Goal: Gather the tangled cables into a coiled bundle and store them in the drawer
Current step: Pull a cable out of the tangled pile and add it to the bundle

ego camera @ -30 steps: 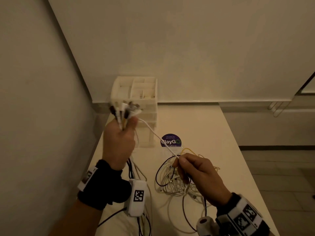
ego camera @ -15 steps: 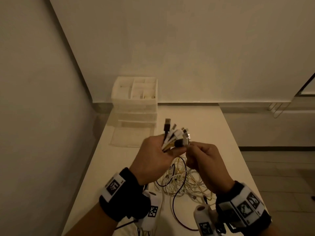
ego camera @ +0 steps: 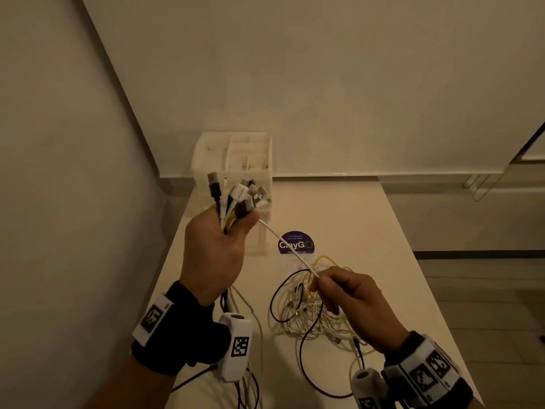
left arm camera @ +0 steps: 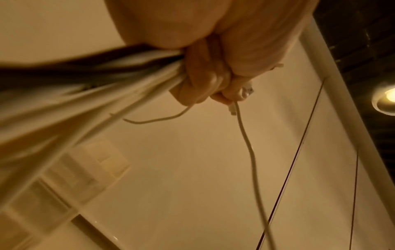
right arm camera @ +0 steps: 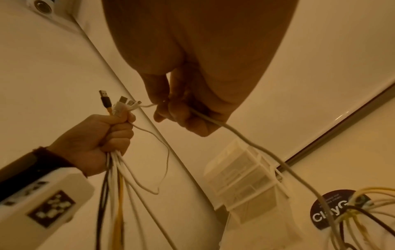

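In the head view, the left hand [ego camera: 212, 255] at centre left holds a bunch of cable ends [ego camera: 236, 199] in a closed fist, plugs pointing up. The right hand [ego camera: 351, 299], lower right, pinches one white cable [ego camera: 287, 246] above the tangled cables [ego camera: 306, 308] lying on the table [ego camera: 368, 231]. The drawer unit [ego camera: 233, 157] stands behind, at the wall.

In the left wrist view, the fingers [left arm camera: 200, 81] are curled tightly around the cables; the picture is blurred.

In the right wrist view, thumb and fingers [right arm camera: 177, 110] pinch the white cable at centre.

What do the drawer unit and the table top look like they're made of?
Drawer unit: apparently translucent whitish plastic; its dividers and drawer fronts show through the walls. Table: smooth pale surface with a faint sheen, perhaps laminate; the dim light leaves it open.
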